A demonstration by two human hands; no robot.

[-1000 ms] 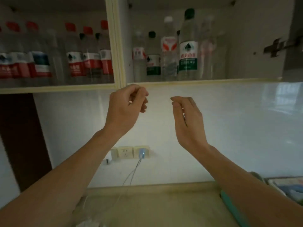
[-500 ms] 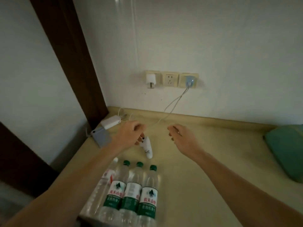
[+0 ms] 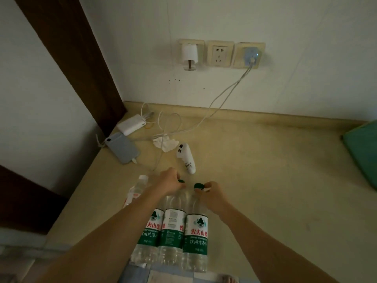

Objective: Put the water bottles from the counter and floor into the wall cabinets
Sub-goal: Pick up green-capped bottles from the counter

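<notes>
Green-capped water bottles [image 3: 195, 231]: 3. White-capped water bottle [image 3: 137, 188]: 1. Hands: 2, left hand [image 3: 169, 181], right hand [image 3: 212, 194]. Wall sockets [image 3: 220, 53]: 3. Power bank [image 3: 131, 126]: 1. Phone [image 3: 122, 147]: 1. Crumpled tissue [image 3: 165, 142]: 1. White handheld controller [image 3: 186, 158]: 1.

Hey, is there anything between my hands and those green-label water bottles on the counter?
No, nothing visible. Your left hand and right hand are already at the caps of the green-label bottles. The white remote and cables lie farther back on the counter.
</notes>
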